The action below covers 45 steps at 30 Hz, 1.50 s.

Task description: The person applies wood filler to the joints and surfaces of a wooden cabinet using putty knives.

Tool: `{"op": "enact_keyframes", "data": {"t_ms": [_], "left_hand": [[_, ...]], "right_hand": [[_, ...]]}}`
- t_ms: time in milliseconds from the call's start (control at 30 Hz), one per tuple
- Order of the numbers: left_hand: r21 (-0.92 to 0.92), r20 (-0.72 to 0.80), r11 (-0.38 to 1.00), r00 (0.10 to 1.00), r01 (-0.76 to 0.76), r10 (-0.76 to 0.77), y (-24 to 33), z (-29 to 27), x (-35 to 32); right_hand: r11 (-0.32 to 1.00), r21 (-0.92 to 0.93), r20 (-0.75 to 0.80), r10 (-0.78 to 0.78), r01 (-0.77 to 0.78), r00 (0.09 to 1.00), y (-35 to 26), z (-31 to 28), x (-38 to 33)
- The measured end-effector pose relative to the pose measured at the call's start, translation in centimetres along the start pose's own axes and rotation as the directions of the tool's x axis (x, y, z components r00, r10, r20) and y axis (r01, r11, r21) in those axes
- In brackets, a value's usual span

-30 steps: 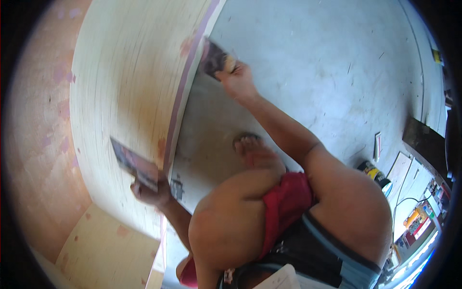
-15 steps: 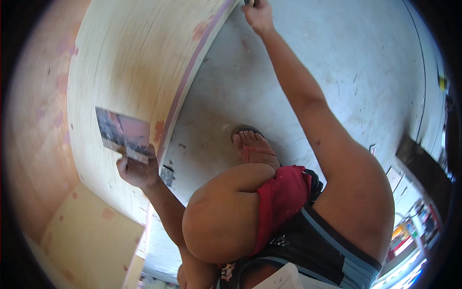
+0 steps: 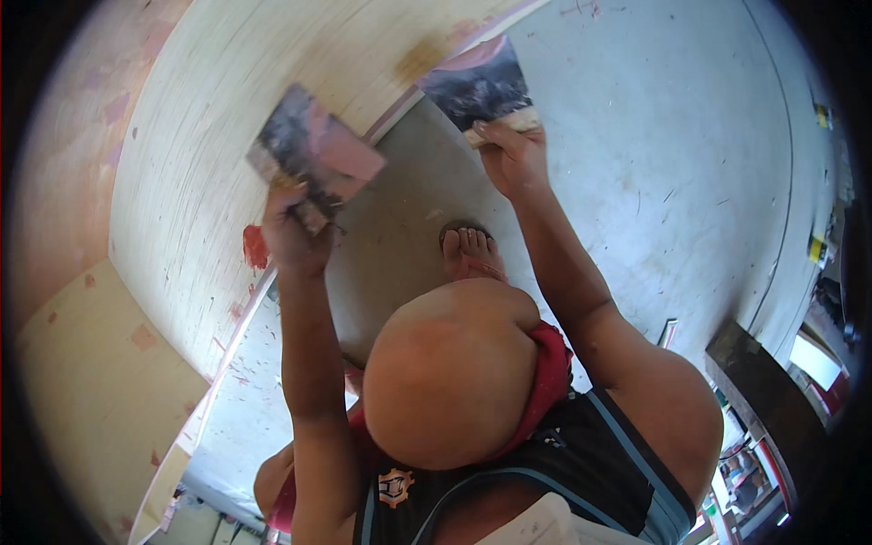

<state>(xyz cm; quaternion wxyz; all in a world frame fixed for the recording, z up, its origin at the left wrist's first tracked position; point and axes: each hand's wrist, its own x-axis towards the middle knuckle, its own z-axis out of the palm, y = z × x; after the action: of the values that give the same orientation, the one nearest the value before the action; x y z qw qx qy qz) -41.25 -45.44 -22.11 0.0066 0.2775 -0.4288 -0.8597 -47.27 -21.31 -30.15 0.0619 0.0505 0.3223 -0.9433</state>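
My left hand (image 3: 300, 232) is closed round the grip of a wide putty knife (image 3: 341, 150), its blade dark-stained and smeared with pink filler; motion blurs it a little. My right hand (image 3: 516, 162) grips a second wide putty knife (image 3: 477, 84) by its pale handle edge, with pink paste along the far end of its dark blade. Both blades are raised and stand apart from each other, in front of the edge of a pale plywood panel (image 3: 195, 154). A red filler patch (image 3: 255, 247) marks the panel beside my left hand.
An orange-brown panel (image 3: 68, 173) and another pale board (image 3: 100, 350) adjoin the plywood on the left. Grey floor (image 3: 636, 163) spreads to the right, with my sandalled foot (image 3: 472, 250) on it. A dark plank (image 3: 772, 386) lies at the right among clutter.
My right hand has come back from the far edge, bringing its putty knife into full view. My left hand has moved farther ahead and right, tilting its blade. The view has shifted.
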Motion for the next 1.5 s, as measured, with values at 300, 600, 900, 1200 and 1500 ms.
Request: {"op": "enact_keyframes", "data": {"t_ms": [300,600,900,1200,1500], "left_hand": [[-0.202,0.423,0.978,0.896,-0.052,0.135,1.7,2.1,-1.9],[0.007,0.631,0.999,0.774,0.049,-0.042,10.1,2.9,-0.3],[0.071,0.707,0.951,0.688,-0.301,0.165,13.6,-3.7,-2.4],[-0.178,0.526,0.93,0.767,-0.323,0.367,18.1,-10.6,-5.3],[-0.479,0.695,0.824,0.704,0.302,0.146,18.2,-10.5,-9.8]], "right_hand": [[0.277,-0.703,0.658,-0.095,0.655,0.747,-3.1,11.7,-6.4],[-0.088,-0.838,0.533,-0.338,0.538,0.775,-8.5,17.2,-8.7],[-0.552,-0.296,0.828,0.258,0.779,0.497,-3.5,27.8,-9.0],[-0.457,-0.492,0.685,0.323,0.741,0.653,1.0,31.6,-16.4],[-0.106,-0.485,0.874,-0.101,0.868,0.476,4.4,33.1,-17.6]]}}
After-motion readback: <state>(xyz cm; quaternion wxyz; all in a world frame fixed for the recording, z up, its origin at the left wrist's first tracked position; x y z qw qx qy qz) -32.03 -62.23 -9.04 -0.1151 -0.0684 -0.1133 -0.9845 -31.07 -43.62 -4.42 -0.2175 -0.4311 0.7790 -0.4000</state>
